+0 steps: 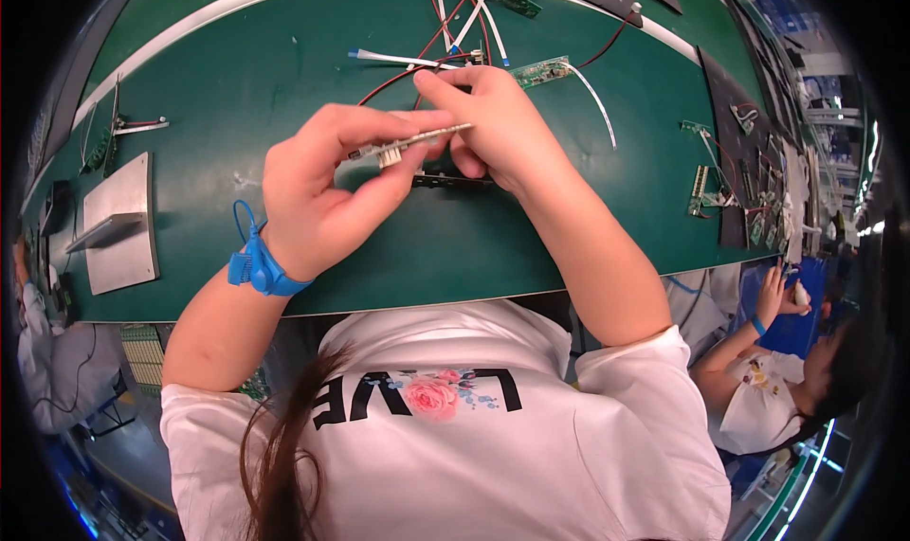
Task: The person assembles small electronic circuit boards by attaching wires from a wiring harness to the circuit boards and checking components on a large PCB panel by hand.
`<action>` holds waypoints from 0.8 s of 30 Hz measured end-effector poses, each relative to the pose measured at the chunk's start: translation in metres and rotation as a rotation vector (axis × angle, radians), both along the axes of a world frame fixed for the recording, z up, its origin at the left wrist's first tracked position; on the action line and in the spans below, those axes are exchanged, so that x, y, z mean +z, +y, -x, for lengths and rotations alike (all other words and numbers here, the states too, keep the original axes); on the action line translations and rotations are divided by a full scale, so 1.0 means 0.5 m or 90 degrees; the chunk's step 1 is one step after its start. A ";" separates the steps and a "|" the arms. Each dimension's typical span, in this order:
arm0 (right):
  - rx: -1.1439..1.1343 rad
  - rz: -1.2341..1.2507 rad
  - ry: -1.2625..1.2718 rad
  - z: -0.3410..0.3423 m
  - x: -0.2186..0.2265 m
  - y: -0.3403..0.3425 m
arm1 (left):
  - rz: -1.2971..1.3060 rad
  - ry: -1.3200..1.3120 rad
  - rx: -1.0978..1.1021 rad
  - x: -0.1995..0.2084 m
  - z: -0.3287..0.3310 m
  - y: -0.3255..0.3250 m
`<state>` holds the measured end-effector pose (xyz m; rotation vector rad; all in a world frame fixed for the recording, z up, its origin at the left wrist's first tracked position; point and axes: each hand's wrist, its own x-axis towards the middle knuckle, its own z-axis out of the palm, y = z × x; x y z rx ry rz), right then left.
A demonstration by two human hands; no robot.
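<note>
Left hand (318,176) grips a circuit board (417,142), ribbon cables (387,59) beyond.

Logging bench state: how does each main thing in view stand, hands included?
Thin circuit board with cream connector: held edge-on.
Left hand: fingers pinching that board.
Right hand: curled beside it; grip unclear.
Blue plastic wrist strap: worn, left wrist.
Long green circuit board: lying on dark-green tabletop.
Curved white ribbon cable: one end at that board, other loose.
Silver metal angled plate: base flat, flange raised.
</note>
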<state>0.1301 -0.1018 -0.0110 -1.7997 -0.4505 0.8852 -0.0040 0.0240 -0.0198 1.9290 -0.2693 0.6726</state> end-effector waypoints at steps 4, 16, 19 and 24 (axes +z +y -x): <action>-0.050 -0.017 0.072 -0.002 0.003 0.019 | 0.016 -0.066 -0.041 -0.005 -0.004 -0.008; 0.105 0.225 -0.451 -0.022 -0.023 0.043 | -0.132 -0.163 -0.094 0.024 -0.008 -0.021; 0.131 0.251 -0.533 -0.011 -0.003 0.048 | -0.120 -0.174 -0.091 0.021 -0.014 -0.024; 0.105 0.163 -0.519 -0.024 -0.026 0.063 | -0.136 -0.173 -0.124 0.020 -0.017 -0.031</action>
